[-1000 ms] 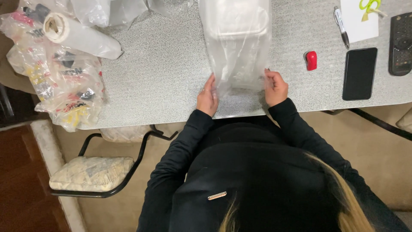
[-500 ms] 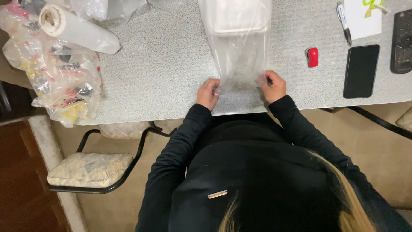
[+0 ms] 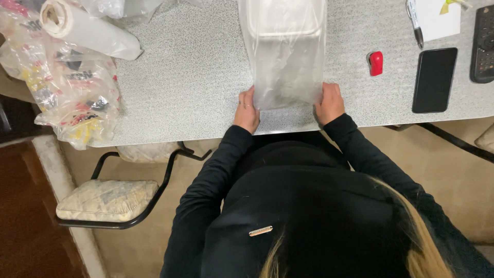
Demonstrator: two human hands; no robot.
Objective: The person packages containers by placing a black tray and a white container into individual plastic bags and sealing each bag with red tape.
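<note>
A clear plastic bag (image 3: 284, 67) lies lengthwise on the speckled grey table (image 3: 195, 77), with a white lidded food container (image 3: 282, 18) inside its far end. My left hand (image 3: 247, 110) pinches the bag's near left corner. My right hand (image 3: 329, 103) pinches the near right corner. The near end of the bag is folded back between both hands. Black sleeves cover both arms.
A roll of clear bags (image 3: 87, 31) and a printed plastic bag of items (image 3: 72, 92) sit at the left. A small red object (image 3: 376, 63), black phone (image 3: 434, 79), remote (image 3: 483, 44), pen (image 3: 414, 20) and notepad (image 3: 437, 18) lie at the right. A cushioned chair (image 3: 108, 198) stands below left.
Both hands have folded the bag's near end away from the table edge and moved slightly outward to its corners.
</note>
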